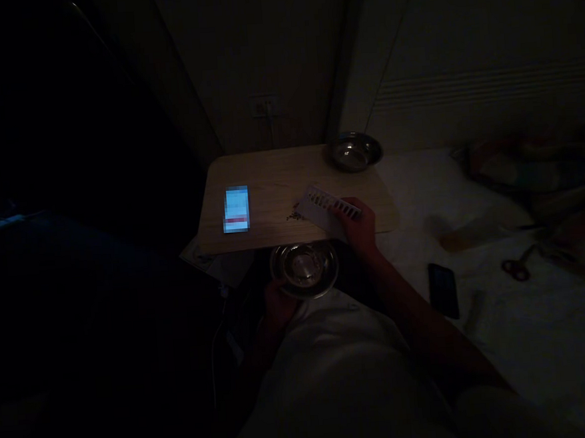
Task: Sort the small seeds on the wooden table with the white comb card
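The room is very dark. My right hand point(360, 226) is closed on a white card or paper sheet point(324, 209) that lies tilted on a small wooden table point(270, 180). A little heap of small dark grains point(292, 215) sits at the card's left edge. Just below the table's front edge my left hand point(277, 299) grips the rim of a steel bowl point(305, 269). What the bowl holds is too dim to make out.
A lit phone point(236, 209) lies on the table's left part. A second steel bowl point(355, 151) stands at the table's back right corner. On the white bedsheet to the right lie a dark phone point(443, 290), scissors point(519, 266) and crumpled cloth point(544, 168).
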### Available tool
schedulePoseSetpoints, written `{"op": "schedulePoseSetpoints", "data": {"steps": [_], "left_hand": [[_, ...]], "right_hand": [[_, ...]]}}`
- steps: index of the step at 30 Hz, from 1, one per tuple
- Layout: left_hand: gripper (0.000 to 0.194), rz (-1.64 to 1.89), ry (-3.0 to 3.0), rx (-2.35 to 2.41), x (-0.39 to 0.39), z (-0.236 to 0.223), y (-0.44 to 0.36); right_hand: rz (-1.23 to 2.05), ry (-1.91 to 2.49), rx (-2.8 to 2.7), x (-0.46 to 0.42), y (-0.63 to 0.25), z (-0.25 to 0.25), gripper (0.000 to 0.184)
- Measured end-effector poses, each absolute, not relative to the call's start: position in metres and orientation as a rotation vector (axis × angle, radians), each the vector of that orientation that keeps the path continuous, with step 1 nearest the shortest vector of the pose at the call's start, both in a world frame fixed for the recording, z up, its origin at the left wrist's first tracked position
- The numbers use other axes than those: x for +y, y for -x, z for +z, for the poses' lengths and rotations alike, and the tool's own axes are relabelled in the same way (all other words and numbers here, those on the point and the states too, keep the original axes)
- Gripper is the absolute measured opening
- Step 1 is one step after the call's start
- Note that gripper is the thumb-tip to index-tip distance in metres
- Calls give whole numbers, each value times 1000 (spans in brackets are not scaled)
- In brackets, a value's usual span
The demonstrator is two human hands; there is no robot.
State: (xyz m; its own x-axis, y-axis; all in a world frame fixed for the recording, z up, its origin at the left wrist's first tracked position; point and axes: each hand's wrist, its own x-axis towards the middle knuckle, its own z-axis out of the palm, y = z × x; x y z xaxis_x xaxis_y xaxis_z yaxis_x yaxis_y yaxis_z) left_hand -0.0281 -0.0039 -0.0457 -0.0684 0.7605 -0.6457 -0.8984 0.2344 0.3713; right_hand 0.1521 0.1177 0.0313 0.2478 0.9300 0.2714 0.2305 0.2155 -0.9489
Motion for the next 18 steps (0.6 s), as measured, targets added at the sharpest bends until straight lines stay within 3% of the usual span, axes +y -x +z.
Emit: {"op": "schedulePoseSetpoints", "data": {"steps": [18], "left_hand": [[18, 1328, 232, 866, -3, -41, 28]], "right_hand": [[819, 1261, -1261, 114, -140, 37, 29]]}}
